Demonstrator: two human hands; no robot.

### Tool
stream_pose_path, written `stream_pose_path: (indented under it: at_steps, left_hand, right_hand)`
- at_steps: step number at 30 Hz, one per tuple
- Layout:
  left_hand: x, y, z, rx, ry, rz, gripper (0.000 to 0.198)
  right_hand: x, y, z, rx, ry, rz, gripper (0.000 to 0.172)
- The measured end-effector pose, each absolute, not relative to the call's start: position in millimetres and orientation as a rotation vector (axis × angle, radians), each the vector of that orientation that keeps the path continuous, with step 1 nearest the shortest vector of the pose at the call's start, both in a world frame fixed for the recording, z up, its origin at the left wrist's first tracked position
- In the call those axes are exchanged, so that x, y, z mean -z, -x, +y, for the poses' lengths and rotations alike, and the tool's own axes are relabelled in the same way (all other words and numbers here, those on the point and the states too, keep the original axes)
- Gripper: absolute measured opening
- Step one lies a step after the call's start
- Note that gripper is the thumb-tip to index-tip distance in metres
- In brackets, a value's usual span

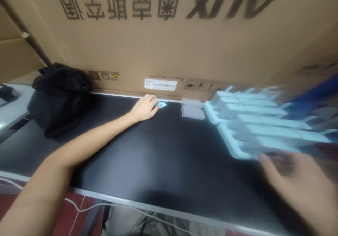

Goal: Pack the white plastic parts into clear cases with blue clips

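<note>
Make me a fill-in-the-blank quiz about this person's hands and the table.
1. The left hand touches a small pale blue piece on the ____ table.
2. The blurred right hand is nearest the pale trays on the table's ____ side.
3. The black bag sits on the table's ____ side.
4. The cardboard box behind bears the letters ____.
Missing words: black; right; left; AUX.

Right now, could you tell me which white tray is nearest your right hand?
The front tray, just beyond the right hand; the other tray lies farther back.
</note>
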State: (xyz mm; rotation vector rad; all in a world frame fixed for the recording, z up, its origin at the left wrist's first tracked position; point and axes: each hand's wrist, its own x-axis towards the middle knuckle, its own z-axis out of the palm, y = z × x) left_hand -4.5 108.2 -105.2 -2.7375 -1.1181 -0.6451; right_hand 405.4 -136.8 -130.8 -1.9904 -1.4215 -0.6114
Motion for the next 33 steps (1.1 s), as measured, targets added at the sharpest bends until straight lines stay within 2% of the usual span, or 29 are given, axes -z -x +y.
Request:
stream_pose_path:
  at_steps: [3,10,15,20,22,29,33]
  left_hand:
    - [102.5,-1.9,102.4,0.699,2.701,-0.999,0.036]
    - [106.9,-70.0,86.7,0.717,2.824,-0.829,0.051]
    - [111.6,-117.3,92.1,0.624,2.922,-0.806,0.063]
    - [110.2,-125.4,95.7,0.567,2.917,-0.873,0.048]
    - [109.9,-123.6,95.9,0.572,2.874,-0.931,0.047]
    - [106.7,-114.8,86.6,0.741,2.848,-0.891,0.056]
    - [100.2,-91.7,56.2,0.849,2.863,-0.767,0.046]
  right_hand:
    - [121.8,-391.3,-133.7,0.288,2.041,-1.498,0.063]
    - [96.3,-372.7,-118.8,0.040,2.513,-1.386,0.060]
    - [88.9,-357.1,-116.5,0.176,2.670,-1.458,0.058]
    - [81.8,-345.1,-117.7,0.150,2.729,-1.522,0.071]
    - [80.4,-343.9,-117.4,0.129,2.731,-1.534,0.073]
    - [82.1,-342.1,-118.7,0.131,2.716,-1.529,0.068]
    - [85.0,-345.0,-119.4,0.172,2.674,-1.545,0.065]
